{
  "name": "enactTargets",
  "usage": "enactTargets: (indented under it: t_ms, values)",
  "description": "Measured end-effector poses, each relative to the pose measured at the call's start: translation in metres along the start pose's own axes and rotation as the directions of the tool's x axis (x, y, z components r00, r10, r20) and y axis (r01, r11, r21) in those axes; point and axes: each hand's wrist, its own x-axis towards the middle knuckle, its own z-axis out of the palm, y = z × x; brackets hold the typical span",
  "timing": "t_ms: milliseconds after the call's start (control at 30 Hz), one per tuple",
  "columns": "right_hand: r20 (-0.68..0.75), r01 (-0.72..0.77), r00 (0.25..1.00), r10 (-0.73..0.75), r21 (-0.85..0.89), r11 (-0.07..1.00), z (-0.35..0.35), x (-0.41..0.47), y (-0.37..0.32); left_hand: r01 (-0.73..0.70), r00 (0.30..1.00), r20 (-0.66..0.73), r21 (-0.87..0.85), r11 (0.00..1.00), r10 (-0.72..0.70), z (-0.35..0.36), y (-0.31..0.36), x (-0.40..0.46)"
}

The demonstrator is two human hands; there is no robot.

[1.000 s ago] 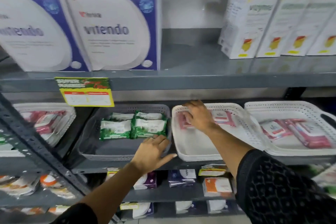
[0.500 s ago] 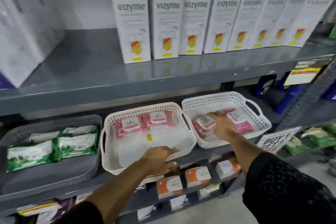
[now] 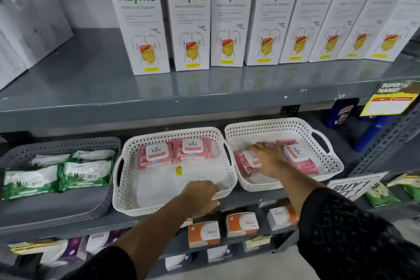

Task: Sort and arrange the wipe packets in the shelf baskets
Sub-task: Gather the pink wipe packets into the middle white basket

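Since half a second ago we have barely moved: our left hand (image 3: 200,195) still grips the front rim of the middle white basket (image 3: 127,188), fingers curled over it, and our right hand (image 3: 268,161) stays flat, fingers spread, on the pink Kara wipe packets (image 3: 300,157) in the right white basket (image 3: 272,129). Two more pink Kara packets (image 3: 175,152) lie side by side at the back of the middle basket. Green wipe packets (image 3: 56,173) fill the grey basket (image 3: 56,143) at left. Vizyme boxes (image 3: 188,16) line the shelf (image 3: 113,88) above
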Motion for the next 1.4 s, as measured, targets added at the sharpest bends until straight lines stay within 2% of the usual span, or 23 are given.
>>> enactTargets:
  t_ms: [67, 200, 333, 433, 567, 733, 800, 1000, 1200, 1400]
  values:
    - [-0.032, -0.075, 0.997, 0.075, -0.002, 0.997, -0.006, -0.003, 0.005, 0.018, 1.000, 0.012, -0.041, 0.999, -0.018, -0.002, -0.008, -0.012]
    - [-0.219, -0.202, 0.947, 0.235, 0.163, 0.966, -0.026, -0.002, 0.007, 0.024, 0.999, 0.027, -0.104, 0.994, -0.021, 0.000, -0.042, -0.052]
    - [-0.466, -0.073, 0.853, 0.235, 0.339, 0.938, -0.055, 0.008, -0.036, 0.058, 0.998, -0.012, -0.083, 0.995, -0.059, 0.006, -0.083, -0.102]
    - [-0.550, 0.064, 0.820, 0.158, 0.363, 0.930, -0.068, 0.021, -0.093, 0.102, 0.993, -0.047, -0.077, 0.992, -0.106, 0.010, -0.106, -0.136]
    - [-0.497, 0.189, 0.867, -0.032, 0.268, 0.945, -0.069, 0.034, -0.177, 0.102, 0.980, -0.165, -0.042, 0.994, -0.107, 0.011, -0.129, -0.165]
    - [-0.376, 0.300, 0.899, -0.226, 0.150, 0.942, -0.046, 0.038, -0.252, 0.111, 0.982, -0.158, 0.065, 0.992, -0.099, 0.017, -0.132, -0.161]
    - [-0.356, 0.322, 0.894, -0.274, 0.085, 0.943, -0.034, 0.042, -0.268, 0.114, 0.984, -0.143, 0.053, 0.992, -0.105, 0.018, -0.135, -0.160]
    - [-0.290, 0.318, 0.917, -0.273, 0.120, 0.940, -0.022, 0.057, -0.288, 0.094, 0.988, -0.123, 0.000, 0.996, -0.094, 0.015, -0.140, -0.166]
    - [-0.109, 0.350, 0.937, -0.333, 0.226, 0.909, -0.036, 0.054, -0.279, 0.063, 0.994, -0.094, 0.013, 0.998, -0.061, 0.003, -0.134, -0.171]
    - [-0.127, 0.331, 0.942, -0.311, 0.182, 0.926, -0.036, 0.054, -0.277, 0.067, 0.995, -0.078, 0.002, 0.998, -0.066, 0.009, -0.138, -0.168]
